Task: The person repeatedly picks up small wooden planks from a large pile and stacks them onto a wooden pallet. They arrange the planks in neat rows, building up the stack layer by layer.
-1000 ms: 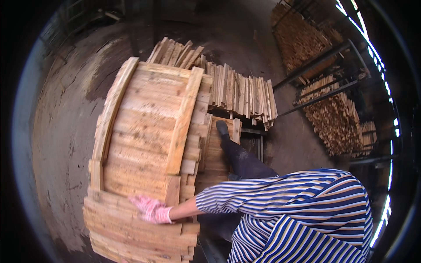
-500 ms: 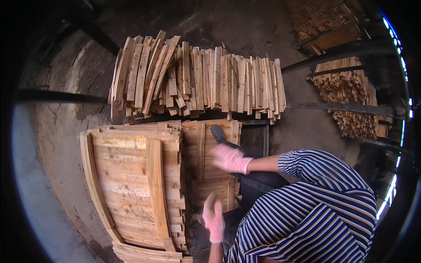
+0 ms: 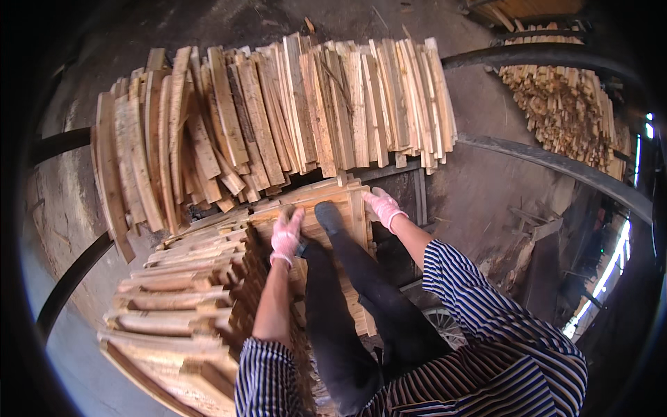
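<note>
one slatted wooden panel point(image 3: 358, 224), its middle hidden behind two dark-trousered legs point(image 3: 325, 302), lying before one row of slats point(image 3: 299, 104) — one pink-gloved left hand point(image 3: 285, 235) over it, one pink-gloved right hand point(image 3: 383, 207) at its far right corner, both farther out than half a second ago, grips impossible to tell.
</note>
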`<action>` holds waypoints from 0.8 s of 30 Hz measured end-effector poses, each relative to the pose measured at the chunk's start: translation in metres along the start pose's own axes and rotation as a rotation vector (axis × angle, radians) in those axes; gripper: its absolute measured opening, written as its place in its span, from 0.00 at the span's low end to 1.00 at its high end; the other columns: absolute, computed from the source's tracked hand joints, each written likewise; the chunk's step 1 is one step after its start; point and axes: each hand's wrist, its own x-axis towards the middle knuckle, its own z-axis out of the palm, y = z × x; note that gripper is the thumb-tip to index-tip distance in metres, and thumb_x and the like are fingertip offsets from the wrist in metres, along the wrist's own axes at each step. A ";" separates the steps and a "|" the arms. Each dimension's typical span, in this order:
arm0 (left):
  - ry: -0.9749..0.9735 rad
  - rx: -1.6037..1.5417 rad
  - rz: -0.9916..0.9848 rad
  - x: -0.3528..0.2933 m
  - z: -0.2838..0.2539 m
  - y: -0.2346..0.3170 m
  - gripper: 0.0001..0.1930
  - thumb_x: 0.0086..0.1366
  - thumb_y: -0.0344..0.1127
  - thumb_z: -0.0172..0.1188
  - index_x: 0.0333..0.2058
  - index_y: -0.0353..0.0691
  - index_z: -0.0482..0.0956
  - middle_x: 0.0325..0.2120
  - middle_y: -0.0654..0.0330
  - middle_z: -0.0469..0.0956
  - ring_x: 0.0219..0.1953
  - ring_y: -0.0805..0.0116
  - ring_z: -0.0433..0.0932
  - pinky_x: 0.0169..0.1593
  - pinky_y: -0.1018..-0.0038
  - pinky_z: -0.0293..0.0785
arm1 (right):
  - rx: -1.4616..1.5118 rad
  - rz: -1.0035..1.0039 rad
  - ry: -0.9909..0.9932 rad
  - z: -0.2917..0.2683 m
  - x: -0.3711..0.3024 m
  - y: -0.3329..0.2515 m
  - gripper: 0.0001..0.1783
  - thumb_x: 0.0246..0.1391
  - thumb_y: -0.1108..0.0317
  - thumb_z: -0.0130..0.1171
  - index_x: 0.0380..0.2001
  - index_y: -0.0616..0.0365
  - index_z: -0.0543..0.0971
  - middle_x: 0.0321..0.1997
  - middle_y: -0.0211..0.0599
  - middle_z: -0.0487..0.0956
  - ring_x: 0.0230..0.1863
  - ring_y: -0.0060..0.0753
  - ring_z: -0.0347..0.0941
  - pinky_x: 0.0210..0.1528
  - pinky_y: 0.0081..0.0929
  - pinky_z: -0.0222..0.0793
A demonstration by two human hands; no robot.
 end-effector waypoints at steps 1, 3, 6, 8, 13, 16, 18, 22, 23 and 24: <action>-0.109 0.118 0.032 0.037 0.035 0.019 0.30 0.68 0.50 0.64 0.56 0.29 0.74 0.49 0.51 0.81 0.51 0.61 0.79 0.57 0.69 0.73 | 0.191 0.024 0.027 -0.018 0.042 0.026 0.40 0.59 0.47 0.64 0.67 0.59 0.65 0.64 0.47 0.73 0.61 0.43 0.72 0.58 0.43 0.71; -0.239 0.323 -0.031 0.087 0.098 0.069 0.24 0.70 0.44 0.61 0.55 0.29 0.74 0.50 0.44 0.81 0.52 0.55 0.80 0.61 0.68 0.72 | 0.527 0.152 0.126 -0.046 0.108 0.083 0.39 0.59 0.46 0.64 0.65 0.58 0.67 0.63 0.47 0.73 0.59 0.43 0.73 0.55 0.47 0.75; -0.116 -0.238 -0.066 0.171 0.006 -0.013 0.37 0.68 0.47 0.63 0.65 0.28 0.60 0.58 0.39 0.72 0.62 0.52 0.71 0.65 0.67 0.67 | 0.735 0.448 0.051 0.086 0.158 0.026 0.40 0.59 0.42 0.63 0.64 0.58 0.67 0.66 0.52 0.70 0.61 0.47 0.71 0.60 0.52 0.73; -0.314 -0.143 0.008 0.234 0.134 0.010 0.46 0.65 0.52 0.66 0.69 0.28 0.54 0.65 0.35 0.64 0.69 0.49 0.63 0.68 0.65 0.61 | 1.013 0.382 0.260 -0.014 0.253 0.076 0.45 0.58 0.39 0.62 0.67 0.59 0.63 0.69 0.55 0.66 0.65 0.48 0.68 0.66 0.49 0.69; 0.241 0.594 0.014 0.247 0.144 -0.051 0.67 0.49 0.66 0.74 0.70 0.25 0.45 0.70 0.32 0.51 0.73 0.43 0.50 0.74 0.60 0.48 | 1.191 0.507 0.080 0.078 0.265 0.041 0.61 0.57 0.29 0.55 0.73 0.69 0.48 0.79 0.58 0.45 0.80 0.46 0.39 0.79 0.27 0.34; 0.343 0.790 -0.057 0.255 0.182 -0.041 0.72 0.44 0.71 0.73 0.71 0.27 0.42 0.71 0.33 0.46 0.74 0.41 0.46 0.75 0.57 0.47 | 1.282 0.653 0.149 0.064 0.273 0.037 0.57 0.57 0.28 0.53 0.74 0.60 0.50 0.79 0.54 0.47 0.79 0.43 0.45 0.78 0.33 0.39; 0.349 0.724 -0.111 0.253 0.175 -0.024 0.71 0.43 0.71 0.73 0.71 0.28 0.45 0.70 0.32 0.49 0.73 0.40 0.51 0.73 0.57 0.51 | 1.194 0.238 0.013 0.076 0.257 0.043 0.53 0.58 0.30 0.55 0.73 0.55 0.55 0.79 0.48 0.52 0.77 0.44 0.50 0.76 0.44 0.47; 0.184 0.606 -0.048 0.255 0.187 -0.009 0.62 0.45 0.66 0.76 0.67 0.28 0.58 0.64 0.33 0.61 0.66 0.39 0.63 0.67 0.56 0.63 | 1.116 0.445 0.277 0.057 0.261 0.042 0.54 0.55 0.30 0.58 0.73 0.52 0.55 0.77 0.43 0.56 0.74 0.50 0.54 0.71 0.61 0.55; 0.200 0.691 -0.023 0.255 0.194 -0.007 0.58 0.45 0.61 0.78 0.65 0.27 0.61 0.61 0.34 0.65 0.63 0.42 0.67 0.64 0.57 0.66 | 1.115 0.471 0.314 0.050 0.257 0.043 0.54 0.55 0.30 0.58 0.73 0.52 0.55 0.77 0.43 0.56 0.75 0.50 0.54 0.71 0.61 0.55; 0.252 0.640 -0.023 0.255 0.170 -0.013 0.57 0.45 0.59 0.79 0.64 0.27 0.62 0.59 0.35 0.66 0.61 0.43 0.69 0.63 0.58 0.67 | 1.090 0.527 0.282 0.072 0.238 0.017 0.54 0.55 0.29 0.58 0.73 0.52 0.55 0.77 0.43 0.56 0.75 0.50 0.54 0.72 0.60 0.54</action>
